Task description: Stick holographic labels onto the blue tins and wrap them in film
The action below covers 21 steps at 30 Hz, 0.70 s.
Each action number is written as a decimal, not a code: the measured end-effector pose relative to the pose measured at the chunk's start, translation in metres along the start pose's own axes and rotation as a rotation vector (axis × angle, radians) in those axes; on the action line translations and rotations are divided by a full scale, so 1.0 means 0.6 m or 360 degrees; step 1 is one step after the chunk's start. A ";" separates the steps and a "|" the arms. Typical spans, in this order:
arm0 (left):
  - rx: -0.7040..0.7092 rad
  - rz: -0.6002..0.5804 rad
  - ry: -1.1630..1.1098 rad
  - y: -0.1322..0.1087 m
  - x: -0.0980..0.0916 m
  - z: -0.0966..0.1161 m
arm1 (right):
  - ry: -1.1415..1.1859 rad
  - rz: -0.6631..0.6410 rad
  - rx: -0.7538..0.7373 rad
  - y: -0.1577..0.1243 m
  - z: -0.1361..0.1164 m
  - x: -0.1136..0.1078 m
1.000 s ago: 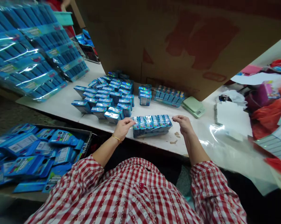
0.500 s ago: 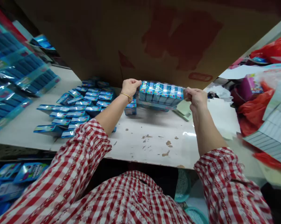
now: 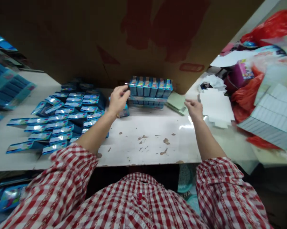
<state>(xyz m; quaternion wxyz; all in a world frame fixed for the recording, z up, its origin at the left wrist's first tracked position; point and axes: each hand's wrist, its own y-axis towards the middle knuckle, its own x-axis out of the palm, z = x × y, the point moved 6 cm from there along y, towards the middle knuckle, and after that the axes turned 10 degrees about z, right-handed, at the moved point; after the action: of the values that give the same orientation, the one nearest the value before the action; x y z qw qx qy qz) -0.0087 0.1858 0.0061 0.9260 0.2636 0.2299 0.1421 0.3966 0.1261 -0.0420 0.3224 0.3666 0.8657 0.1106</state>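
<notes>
Several blue boxes stand side by side in a row (image 3: 150,87) at the foot of the big carton, with clear film around them. My left hand (image 3: 119,98) is at the row's left end, fingers bent and slightly apart, with nothing visible held. A single blue box (image 3: 124,111) is partly hidden behind that hand. To the right of the row, my right hand (image 3: 194,108) hangs loosely open over the table, clear of the film. Between it and the row lie pale green sheets (image 3: 178,102).
Many blue boxes (image 3: 62,119) crowd the white table (image 3: 143,152) on the left. Film-wrapped packs (image 3: 7,86) lie farther left. A brown carton (image 3: 86,41) rises behind. White card (image 3: 216,106), red bags (image 3: 245,92) and a stack of printed sheets (image 3: 274,117) are on the right.
The wrapped row has come down from between my hands onto the table by the carton. Both hands have let go of the film and moved apart from it. The view has shifted right.
</notes>
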 end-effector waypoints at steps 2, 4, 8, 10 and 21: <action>0.0085 -0.0197 -0.0020 -0.082 0.000 0.008 | -0.0403 0.0003 0.0083 -0.035 0.073 -0.058; 0.0076 -0.0461 -0.0036 -0.176 0.016 0.004 | -0.0767 0.0102 0.0191 -0.052 0.134 -0.113; 0.0241 -0.1027 0.0041 -0.362 0.066 0.002 | -0.1121 0.0164 0.0249 -0.028 0.197 -0.155; 0.0335 -0.1028 0.0203 -0.418 0.077 0.001 | -0.1194 0.0051 0.0228 -0.004 0.210 -0.141; 0.0484 -0.1034 0.0723 -0.465 0.091 -0.005 | -0.1543 -0.0188 0.0526 0.076 0.258 -0.111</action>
<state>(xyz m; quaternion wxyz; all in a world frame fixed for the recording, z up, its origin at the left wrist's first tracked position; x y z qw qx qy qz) 0.0758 -0.0209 -0.1697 0.7990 0.2732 0.5176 -0.1381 0.5560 0.1044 -0.1095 0.6302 0.3722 0.6419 -0.2286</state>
